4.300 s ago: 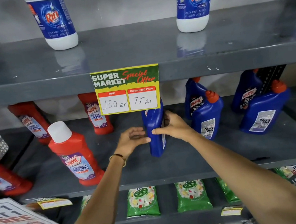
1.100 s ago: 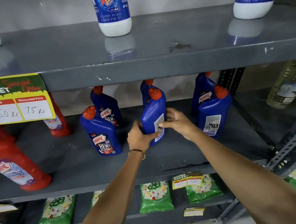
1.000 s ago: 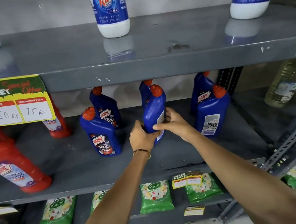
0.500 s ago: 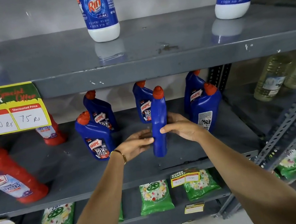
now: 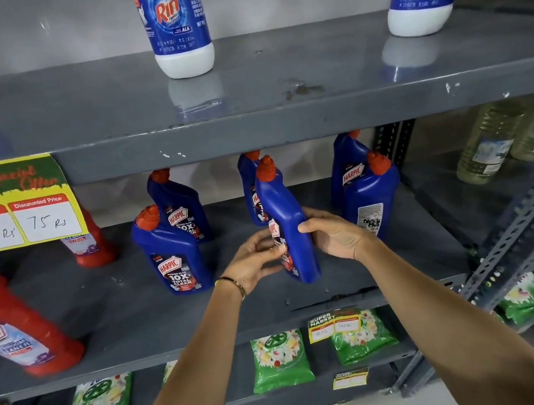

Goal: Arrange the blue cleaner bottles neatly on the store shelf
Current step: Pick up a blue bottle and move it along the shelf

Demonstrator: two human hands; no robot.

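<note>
On the middle shelf [image 5: 309, 310], both hands grip one blue bottle [image 5: 292, 233] near the front edge, the left hand [image 5: 255, 259] on its label side, the right hand [image 5: 336, 232] on the other. It stands between a front bottle at left [image 5: 173, 254] and a front bottle at right [image 5: 371, 202], three more blue bottles behind

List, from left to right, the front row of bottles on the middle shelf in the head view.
Red bottle → blue bottle showing its front label → blue bottle held in both hands → blue bottle showing its back label.
</note>
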